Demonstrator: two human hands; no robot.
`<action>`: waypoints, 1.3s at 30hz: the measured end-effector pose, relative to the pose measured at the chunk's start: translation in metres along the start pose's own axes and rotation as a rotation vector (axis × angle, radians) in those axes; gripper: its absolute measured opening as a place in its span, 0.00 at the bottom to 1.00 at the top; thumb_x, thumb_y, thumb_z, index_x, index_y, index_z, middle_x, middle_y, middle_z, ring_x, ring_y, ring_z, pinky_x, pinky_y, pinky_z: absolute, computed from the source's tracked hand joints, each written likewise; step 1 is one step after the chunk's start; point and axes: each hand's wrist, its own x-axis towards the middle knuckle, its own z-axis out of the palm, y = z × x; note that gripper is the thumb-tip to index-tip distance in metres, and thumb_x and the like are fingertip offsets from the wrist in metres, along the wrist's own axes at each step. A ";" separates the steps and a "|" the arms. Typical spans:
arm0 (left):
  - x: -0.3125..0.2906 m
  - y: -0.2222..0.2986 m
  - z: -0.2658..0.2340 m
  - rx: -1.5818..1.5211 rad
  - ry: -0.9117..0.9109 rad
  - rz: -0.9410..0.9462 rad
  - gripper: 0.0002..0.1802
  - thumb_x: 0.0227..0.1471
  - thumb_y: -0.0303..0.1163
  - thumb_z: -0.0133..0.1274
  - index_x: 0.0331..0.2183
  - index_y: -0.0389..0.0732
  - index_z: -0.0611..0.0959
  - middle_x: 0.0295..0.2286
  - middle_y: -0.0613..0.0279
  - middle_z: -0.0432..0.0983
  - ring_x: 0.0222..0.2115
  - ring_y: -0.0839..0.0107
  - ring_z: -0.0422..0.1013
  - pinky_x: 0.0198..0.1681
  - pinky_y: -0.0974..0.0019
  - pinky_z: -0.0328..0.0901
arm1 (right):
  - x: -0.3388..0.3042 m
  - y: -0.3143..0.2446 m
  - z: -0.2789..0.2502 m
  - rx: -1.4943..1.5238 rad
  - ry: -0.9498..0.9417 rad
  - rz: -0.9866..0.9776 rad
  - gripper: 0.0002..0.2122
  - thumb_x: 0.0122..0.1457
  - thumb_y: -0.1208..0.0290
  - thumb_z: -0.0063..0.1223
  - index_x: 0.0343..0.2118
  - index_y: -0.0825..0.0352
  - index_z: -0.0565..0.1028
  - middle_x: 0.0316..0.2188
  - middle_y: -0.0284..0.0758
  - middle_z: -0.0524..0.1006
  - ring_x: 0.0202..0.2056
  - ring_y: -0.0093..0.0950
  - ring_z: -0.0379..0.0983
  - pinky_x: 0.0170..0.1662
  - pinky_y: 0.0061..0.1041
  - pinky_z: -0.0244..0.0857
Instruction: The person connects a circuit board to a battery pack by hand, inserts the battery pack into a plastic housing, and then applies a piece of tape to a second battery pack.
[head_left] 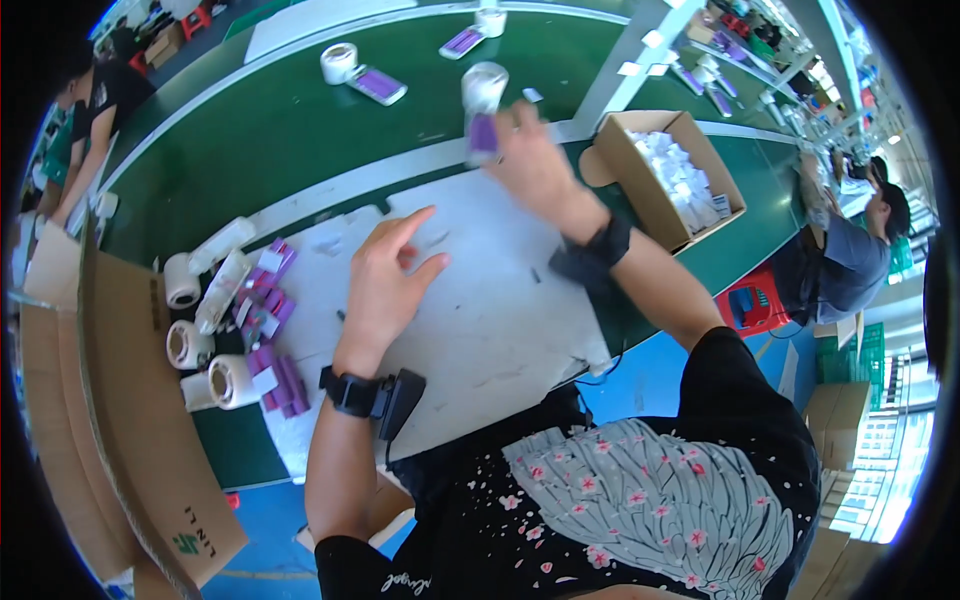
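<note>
My left hand hangs over the pale work mat, thumb and forefinger apart, with nothing between them. My right hand reaches to the far edge of the mat. Its fingers are against a flat purple package, which seems to be in their grip, though motion smears both. Just beyond that package stands a white roll, also slightly blurred. To the left of the mat lie several purple packages in stacks, some with white slips on them. Beside these are several white rolls.
An open cardboard box of small white pieces stands at the right. A large carton borders the left side. On the green surface beyond sit more rolls with purple packages. Other people sit at both sides.
</note>
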 end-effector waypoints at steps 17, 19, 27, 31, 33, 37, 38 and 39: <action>0.002 -0.003 -0.044 0.697 0.524 0.089 0.13 0.41 0.34 0.64 0.33 0.43 0.85 0.32 0.55 0.78 0.34 0.56 0.72 0.38 0.57 0.67 | -0.028 -0.054 -0.004 0.903 -0.385 -0.112 0.03 0.55 0.76 0.56 0.31 0.70 0.78 0.21 0.37 0.76 0.20 0.24 0.70 0.26 0.22 0.65; -0.005 0.005 -0.070 0.838 0.548 -0.077 0.14 0.41 0.35 0.64 0.34 0.44 0.85 0.34 0.55 0.77 0.38 0.54 0.71 0.42 0.54 0.64 | -0.026 -0.049 -0.001 0.908 -0.363 -0.112 0.03 0.55 0.76 0.56 0.31 0.69 0.77 0.21 0.37 0.76 0.20 0.24 0.70 0.26 0.22 0.65; -0.026 0.004 -0.123 0.877 0.269 -0.583 0.12 0.44 0.36 0.62 0.32 0.41 0.86 0.28 0.57 0.80 0.34 0.55 0.73 0.42 0.53 0.61 | -0.028 -0.051 0.002 0.935 -0.338 -0.158 0.04 0.55 0.75 0.57 0.31 0.70 0.77 0.21 0.37 0.76 0.21 0.25 0.70 0.27 0.23 0.65; -0.032 0.021 -0.110 0.883 0.322 -0.244 0.10 0.45 0.34 0.62 0.29 0.38 0.86 0.24 0.56 0.80 0.29 0.60 0.76 0.39 0.59 0.65 | -0.031 -0.048 0.001 0.952 -0.297 -0.193 0.05 0.54 0.75 0.57 0.34 0.68 0.77 0.22 0.36 0.76 0.21 0.25 0.70 0.27 0.24 0.65; -0.030 0.036 -0.102 0.574 0.334 -0.200 0.09 0.45 0.32 0.63 0.29 0.37 0.86 0.23 0.56 0.80 0.26 0.63 0.76 0.34 0.64 0.67 | -0.032 -0.049 -0.002 0.961 -0.256 -0.248 0.09 0.54 0.75 0.58 0.38 0.66 0.77 0.23 0.35 0.76 0.21 0.24 0.70 0.27 0.25 0.65; -0.013 0.065 -0.066 0.127 0.329 -0.088 0.09 0.46 0.30 0.63 0.28 0.34 0.85 0.22 0.56 0.81 0.22 0.72 0.76 0.27 0.73 0.67 | -0.035 -0.068 -0.030 1.244 -0.252 -0.220 0.14 0.55 0.74 0.59 0.45 0.66 0.73 0.25 0.33 0.77 0.22 0.22 0.70 0.26 0.23 0.65; -0.007 0.068 -0.054 0.117 0.328 -0.088 0.09 0.46 0.30 0.63 0.28 0.34 0.85 0.22 0.56 0.81 0.22 0.72 0.76 0.27 0.73 0.67 | -0.036 -0.068 -0.028 1.236 -0.257 -0.218 0.14 0.55 0.74 0.59 0.45 0.66 0.73 0.25 0.33 0.77 0.22 0.22 0.70 0.26 0.23 0.65; 0.003 0.069 -0.043 0.124 0.288 -0.070 0.10 0.47 0.31 0.63 0.29 0.34 0.85 0.24 0.56 0.81 0.21 0.73 0.75 0.27 0.72 0.67 | -0.039 -0.067 -0.021 1.249 -0.230 -0.181 0.14 0.56 0.71 0.58 0.44 0.67 0.72 0.26 0.34 0.77 0.23 0.23 0.72 0.26 0.24 0.66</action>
